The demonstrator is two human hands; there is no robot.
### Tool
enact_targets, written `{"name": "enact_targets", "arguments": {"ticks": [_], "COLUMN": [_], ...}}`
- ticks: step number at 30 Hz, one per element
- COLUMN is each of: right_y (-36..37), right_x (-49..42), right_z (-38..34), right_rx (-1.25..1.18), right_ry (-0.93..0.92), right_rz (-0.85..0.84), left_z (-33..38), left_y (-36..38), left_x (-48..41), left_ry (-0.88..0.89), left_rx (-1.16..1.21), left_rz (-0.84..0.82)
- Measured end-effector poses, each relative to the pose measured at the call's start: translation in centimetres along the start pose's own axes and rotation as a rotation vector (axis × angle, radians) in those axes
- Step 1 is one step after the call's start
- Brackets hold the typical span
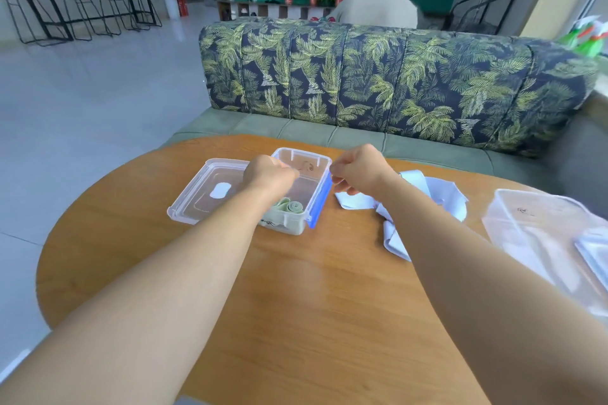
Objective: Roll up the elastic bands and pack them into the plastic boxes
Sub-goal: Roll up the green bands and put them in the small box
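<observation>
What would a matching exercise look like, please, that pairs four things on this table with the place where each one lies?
Things:
1. rolled green band
2. clear lid
3. unrolled pale band
4. second plastic box

Places:
a. at the right edge of the table
b. inside the open box
c. flat on the table, just left of the open box
d. loose on the table, right of the open box

Pairs: 1-b, 2-c, 3-d, 4-a.
</observation>
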State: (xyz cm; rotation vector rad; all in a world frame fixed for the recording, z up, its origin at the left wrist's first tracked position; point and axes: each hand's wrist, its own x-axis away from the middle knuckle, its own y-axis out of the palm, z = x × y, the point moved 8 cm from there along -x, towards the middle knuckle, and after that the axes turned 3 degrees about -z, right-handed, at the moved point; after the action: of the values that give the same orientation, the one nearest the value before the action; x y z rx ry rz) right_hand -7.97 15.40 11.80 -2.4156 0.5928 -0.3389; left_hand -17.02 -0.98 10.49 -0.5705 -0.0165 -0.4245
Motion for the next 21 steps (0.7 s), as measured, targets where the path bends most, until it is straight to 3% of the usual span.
{"name": "enact_targets", "arguments": {"ticks": [11, 18, 21], "right_y": [-8.9, -10.1, -9.5], "right_x": [9.4, 12.5, 13.1], "right_z": [10.6, 17.5, 19.4], "right_rx": [-0.084, -0.183, -0.085], "right_ry": [0.160, 0.284, 0.316], "right_rz": [0.184, 0.330, 0.339], "left_z": [0.5, -1.6, -1.8], "left_y": [12.5, 18.2, 19.3], "left_x": [6.9, 7.9, 8.1], "left_ry": [0.124, 0.193, 0.216], "left_rx": [-0.177, -0.390, -0.439], "left_rz": [-0.365, -0.599, -0.646]}}
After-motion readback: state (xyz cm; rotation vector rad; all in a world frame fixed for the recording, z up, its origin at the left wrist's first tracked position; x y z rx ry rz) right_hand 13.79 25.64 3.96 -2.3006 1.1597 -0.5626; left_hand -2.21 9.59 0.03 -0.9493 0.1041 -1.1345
